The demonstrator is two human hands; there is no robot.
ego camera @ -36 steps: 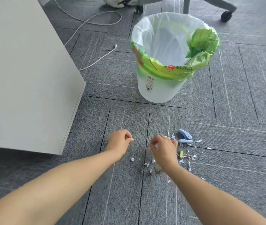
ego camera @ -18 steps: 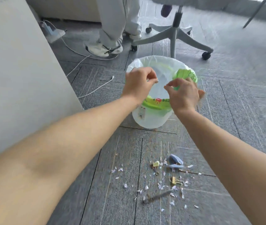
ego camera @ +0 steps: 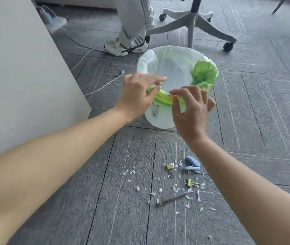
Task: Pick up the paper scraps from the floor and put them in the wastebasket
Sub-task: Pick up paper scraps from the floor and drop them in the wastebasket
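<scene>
Paper scraps [ego camera: 176, 189] litter the lower centre; above, left hand [ego camera: 137, 96] and right hand [ego camera: 190, 110] spread open, empty, over the wastebasket [ego camera: 160, 121].

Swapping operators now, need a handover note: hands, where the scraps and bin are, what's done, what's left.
Left hand: over the near rim of the wastebasket, fingers spread open, nothing visible in it.
Right hand: beside it at the rim, fingers loosely open, nothing visible in it.
Wastebasket: upright on the carpet, white liner, green wrapper inside.
Left: many paper scraps lie scattered on the carpet below the hands, mixed with two binder clips, a blue staple remover and a pen. Pick out only the paper.
</scene>
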